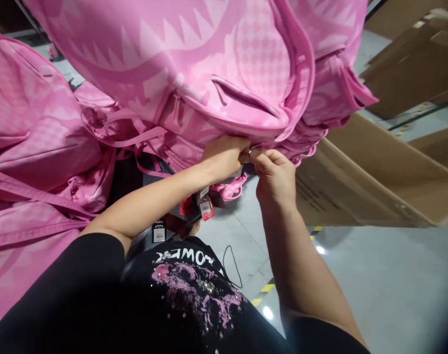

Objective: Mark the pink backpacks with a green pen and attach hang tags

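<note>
A large pink backpack point(194, 54) with a tooth-like pattern and a checkered patch fills the upper middle of the view. At its lower edge my left hand point(226, 155) is closed, its fingers partly hidden under the bag. Right beside it, my right hand point(275, 172) pinches with thumb and forefinger. The fingertips of both hands meet around something tiny that I cannot make out. Below the hands hang red tags point(207, 209) and a black tag point(159, 232) with white labels.
More pink backpacks point(36, 113) are piled on the left, with loose straps. An open cardboard box point(342, 196) stands at the right on the grey floor point(386, 275). Further cardboard point(415, 64) is at upper right. Yellow-black tape point(263, 294) marks the floor.
</note>
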Motion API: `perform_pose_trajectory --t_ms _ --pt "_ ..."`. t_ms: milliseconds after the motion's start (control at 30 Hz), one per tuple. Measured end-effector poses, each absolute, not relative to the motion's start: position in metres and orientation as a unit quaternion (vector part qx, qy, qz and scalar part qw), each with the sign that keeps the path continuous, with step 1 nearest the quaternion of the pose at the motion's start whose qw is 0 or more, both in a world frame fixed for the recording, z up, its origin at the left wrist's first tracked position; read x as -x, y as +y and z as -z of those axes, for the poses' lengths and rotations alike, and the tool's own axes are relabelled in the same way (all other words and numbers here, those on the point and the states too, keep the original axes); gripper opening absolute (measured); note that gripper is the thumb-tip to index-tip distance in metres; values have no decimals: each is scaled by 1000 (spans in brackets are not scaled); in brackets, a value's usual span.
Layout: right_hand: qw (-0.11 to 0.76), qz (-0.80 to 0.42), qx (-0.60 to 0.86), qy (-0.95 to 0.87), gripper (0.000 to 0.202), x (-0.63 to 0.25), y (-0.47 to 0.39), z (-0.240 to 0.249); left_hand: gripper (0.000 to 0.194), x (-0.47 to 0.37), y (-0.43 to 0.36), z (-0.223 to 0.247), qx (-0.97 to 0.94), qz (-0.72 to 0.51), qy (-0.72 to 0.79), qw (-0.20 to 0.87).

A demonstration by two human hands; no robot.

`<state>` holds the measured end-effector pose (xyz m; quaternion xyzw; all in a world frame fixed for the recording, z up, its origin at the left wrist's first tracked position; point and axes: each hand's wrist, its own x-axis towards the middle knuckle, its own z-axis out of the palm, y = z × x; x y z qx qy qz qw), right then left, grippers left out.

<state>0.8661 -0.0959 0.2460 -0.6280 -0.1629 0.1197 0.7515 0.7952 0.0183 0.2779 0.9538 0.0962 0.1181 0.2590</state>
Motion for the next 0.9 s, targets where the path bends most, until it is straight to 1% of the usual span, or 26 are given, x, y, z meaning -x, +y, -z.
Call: perform_pose_trajectory --t_ms 100,200,267,400,567,700,833,900 --pt "742 -112 641 -158 25 -862 -95 -245 21 -791 19 -272 -951 -147 109 248" --pt "730 -118 656 -150 27 -857 -93 -245 18 -788 22 -267 -944 -123 75 298" --pt "733 -123 652 -149 26 -855 -92 -245 16 -786 24 -266 -938 -120 83 315" --pt "747 -140 630 -158 26 -857 -92 -244 18 -782 20 -265 -932 -169 145 285" --pt "753 -166 611 -179 24 -863 -96 -242 19 -780 11 -267 -929 -162 121 310" --pt "757 -177 601 -184 22 -865 -102 -243 19 -781 -2 -269 -928 -209 183 248" --pt "759 -210 587 -189 22 -870 -108 -244 19 -781 -10 -266 -921 -188 163 299" --pt "757 -214 584 -200 22 -874 -109 -243 21 -781 -13 -262 -919 -189 172 300"
